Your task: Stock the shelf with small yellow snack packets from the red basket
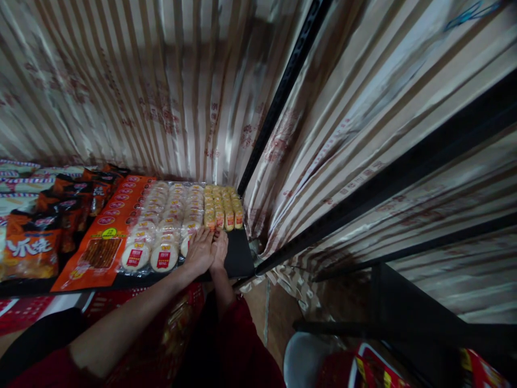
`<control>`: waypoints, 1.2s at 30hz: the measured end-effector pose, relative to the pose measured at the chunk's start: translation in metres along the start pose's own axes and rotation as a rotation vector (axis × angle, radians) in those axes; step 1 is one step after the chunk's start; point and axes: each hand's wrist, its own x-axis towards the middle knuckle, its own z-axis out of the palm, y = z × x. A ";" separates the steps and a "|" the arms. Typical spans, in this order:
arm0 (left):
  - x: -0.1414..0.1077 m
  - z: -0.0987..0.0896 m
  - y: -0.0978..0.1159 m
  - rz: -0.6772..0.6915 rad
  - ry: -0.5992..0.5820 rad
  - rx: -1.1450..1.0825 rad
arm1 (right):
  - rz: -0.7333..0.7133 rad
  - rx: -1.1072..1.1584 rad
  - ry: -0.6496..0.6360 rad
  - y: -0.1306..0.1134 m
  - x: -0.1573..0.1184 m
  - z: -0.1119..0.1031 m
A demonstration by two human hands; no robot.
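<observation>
Both my hands meet at the front of several rows of small yellow snack packs [229, 213] on the black shelf [240, 253]. My left hand [200, 250] is closed, its bent fingertips on the front packs of the left rows. Pressed close beside it, my right hand [219, 249] is also closed, fingers curled at the same packs. The fingers partly hide the pack between them. Just left of the hands stand rows of round white rice crackers [164, 257] in clear wrappers with red labels.
Further left lie a flat orange snack bag [95, 253], several orange-and-black bags [32, 248] and white-and-blue packs [16, 203]. A striped curtain [181, 97] hangs behind. Black metal posts [283, 97] and a beam [383, 178] border the right. A pale rounded container [302, 358] stands below.
</observation>
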 end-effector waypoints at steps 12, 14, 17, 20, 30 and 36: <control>0.007 0.004 -0.005 0.044 0.063 -0.013 | -0.097 -0.035 -0.025 -0.008 -0.010 -0.010; 0.009 0.005 -0.006 0.055 0.066 -0.020 | -0.114 -0.053 -0.032 -0.008 -0.010 -0.010; 0.012 0.006 -0.008 0.070 0.067 -0.032 | -0.130 -0.062 -0.028 -0.009 -0.010 -0.010; 0.014 0.007 -0.009 0.083 0.041 -0.043 | -0.129 -0.063 -0.021 -0.007 -0.011 -0.009; 0.014 0.004 -0.010 0.087 0.036 -0.048 | -0.080 -0.076 -0.006 -0.002 -0.011 -0.003; 0.016 0.005 -0.012 0.108 0.020 -0.042 | -0.087 -0.097 0.009 -0.003 -0.012 -0.004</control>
